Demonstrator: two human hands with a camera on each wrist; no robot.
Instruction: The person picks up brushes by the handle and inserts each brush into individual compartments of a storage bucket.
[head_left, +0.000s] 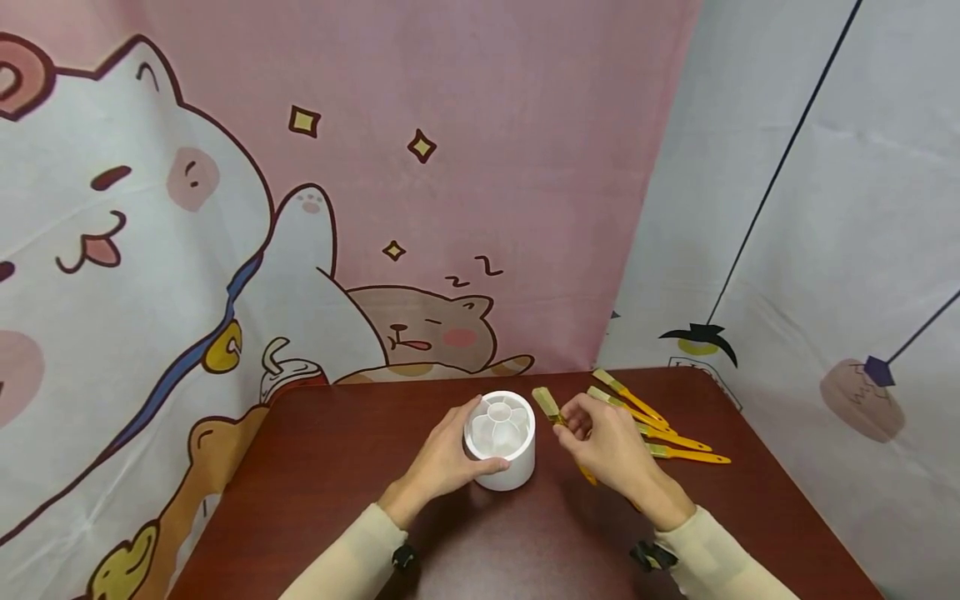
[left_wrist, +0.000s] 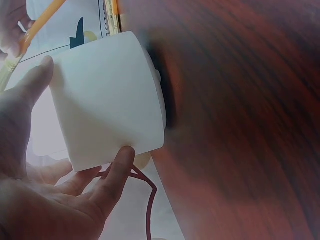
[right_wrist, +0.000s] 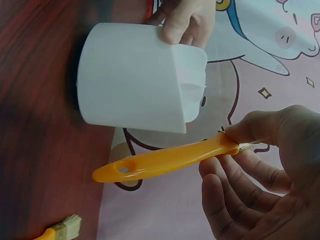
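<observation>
A round white holder [head_left: 517, 472] with a petal-shaped divided insert stands on the table. My left hand [head_left: 441, 457] grips it from the left, thumb on the near side and fingers round the far side. To its right, my right hand [head_left: 611, 440] pinches a paintbrush [head_left: 546, 402] between thumb and fingers, near where the yellow handle [right_wrist: 165, 161] meets the metal band. The brush is tilted, pale bristles up and handle end down. It is apart from the holder, whose white wall [left_wrist: 107, 100] fills much of the left wrist view.
Several more paintbrushes [head_left: 693, 457] with yellow handles lie fanned out on the dark red-brown table [head_left: 337, 467], beyond and right of my right hand. A cartoon-printed cloth [head_left: 525, 208] hangs behind the table's back edge.
</observation>
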